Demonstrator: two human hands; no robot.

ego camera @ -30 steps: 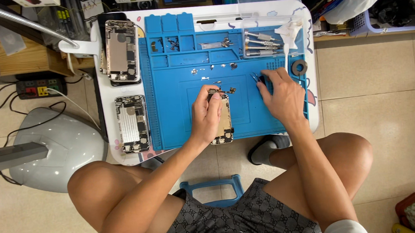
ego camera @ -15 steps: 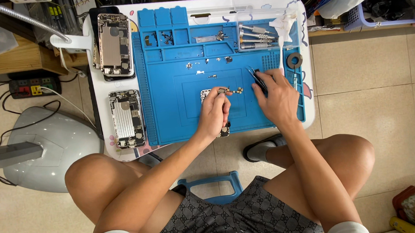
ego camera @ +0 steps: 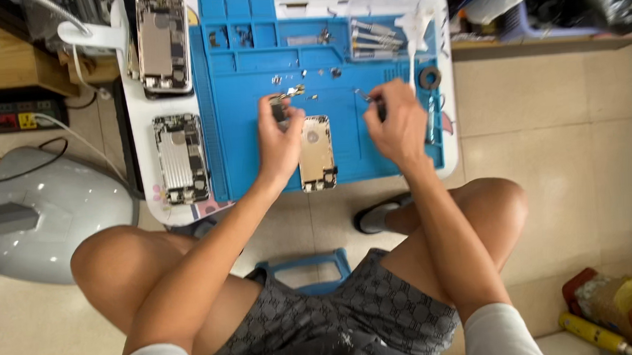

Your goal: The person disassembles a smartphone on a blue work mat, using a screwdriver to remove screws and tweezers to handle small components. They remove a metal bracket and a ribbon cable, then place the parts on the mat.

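Phone housing [ego camera: 317,153] lies between left hand [ego camera: 278,139] and right hand [ego camera: 395,125].

A gold phone housing [ego camera: 317,153] lay on the blue silicone work mat [ego camera: 241,153], between the left hand [ego camera: 278,139] and right hand [ego camera: 395,125]; two opened silver phone chassis [ego camera: 180,158] sat left of the mat.

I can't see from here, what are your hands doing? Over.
Left hand pinching small dark part. Right hand gripping thin tool. Gold phone shell lies between them on blue mat.

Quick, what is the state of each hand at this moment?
Left hand: fingers closed on a small dark phone part, beside the opened phone.
Right hand: fingers closed on a thin tool.
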